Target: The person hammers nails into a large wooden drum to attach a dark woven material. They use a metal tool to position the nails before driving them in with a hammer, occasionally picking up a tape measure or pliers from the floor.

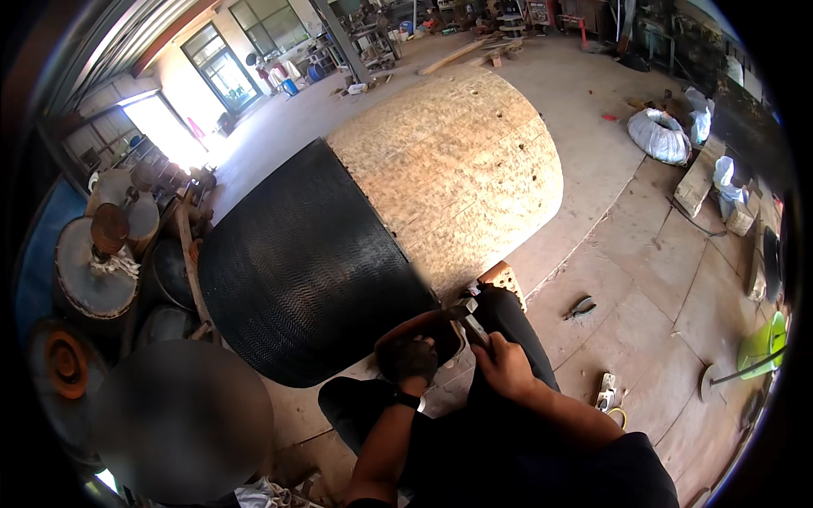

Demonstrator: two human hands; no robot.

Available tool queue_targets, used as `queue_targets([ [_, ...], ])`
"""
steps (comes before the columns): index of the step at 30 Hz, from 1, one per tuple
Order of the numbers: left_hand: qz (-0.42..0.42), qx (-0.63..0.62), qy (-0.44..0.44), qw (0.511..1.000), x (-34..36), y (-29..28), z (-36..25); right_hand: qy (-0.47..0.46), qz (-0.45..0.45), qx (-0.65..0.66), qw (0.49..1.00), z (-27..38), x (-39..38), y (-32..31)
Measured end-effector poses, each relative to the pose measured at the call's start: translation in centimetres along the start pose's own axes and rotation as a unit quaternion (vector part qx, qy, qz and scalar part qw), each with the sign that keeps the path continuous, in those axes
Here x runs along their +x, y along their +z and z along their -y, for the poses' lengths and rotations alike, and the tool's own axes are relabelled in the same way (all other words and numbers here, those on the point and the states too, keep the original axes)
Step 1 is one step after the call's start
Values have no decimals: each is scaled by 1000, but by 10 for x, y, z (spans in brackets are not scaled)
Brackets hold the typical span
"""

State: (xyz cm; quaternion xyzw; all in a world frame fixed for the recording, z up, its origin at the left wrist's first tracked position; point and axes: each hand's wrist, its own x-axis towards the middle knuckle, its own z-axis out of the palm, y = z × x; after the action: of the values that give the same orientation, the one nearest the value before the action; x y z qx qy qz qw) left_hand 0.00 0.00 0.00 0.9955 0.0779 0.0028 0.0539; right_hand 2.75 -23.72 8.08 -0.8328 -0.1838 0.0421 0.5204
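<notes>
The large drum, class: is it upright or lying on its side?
The drum lies on its side: its rounded wall, part black, part tan, faces upward.

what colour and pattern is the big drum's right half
The right half is mottled tan, seen best in the head view.

Drum [457, 169]: big cylinder on its side; bare section mottled tan, a few dark holes. Black textured sheet [313, 262] wrapped round drum's left part, straight edge against the tan. Dark flap [415, 323], curled, reddish-brown edge, at drum's near lower side. Hammer [471, 322]: metal, tilted, head close to drum's near end.
</notes>
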Motion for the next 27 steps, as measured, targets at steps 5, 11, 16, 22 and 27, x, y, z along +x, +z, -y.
queue_targets([
  [5, -93, -94, -8, 991, -6, 18, -21, -29, -28, -27, 999, 4, -17, -7],
  [11, -191, -133, 6, 972, -17, 4, -4, -76, -67, -43, 994, 33, -26, -3],
  [16, -248, -182, 9, 952, -16, 4, 1, -184, -103, -82, 974, 31, -32, -9],
  [22, -303, -154, 52, 939, -14, -42, 0, -236, -83, -139, 958, 34, -23, -16],
  [27, -393, -138, 62, 907, 13, -69, 21, -295, -68, -136, 943, 35, 8, -7],
])
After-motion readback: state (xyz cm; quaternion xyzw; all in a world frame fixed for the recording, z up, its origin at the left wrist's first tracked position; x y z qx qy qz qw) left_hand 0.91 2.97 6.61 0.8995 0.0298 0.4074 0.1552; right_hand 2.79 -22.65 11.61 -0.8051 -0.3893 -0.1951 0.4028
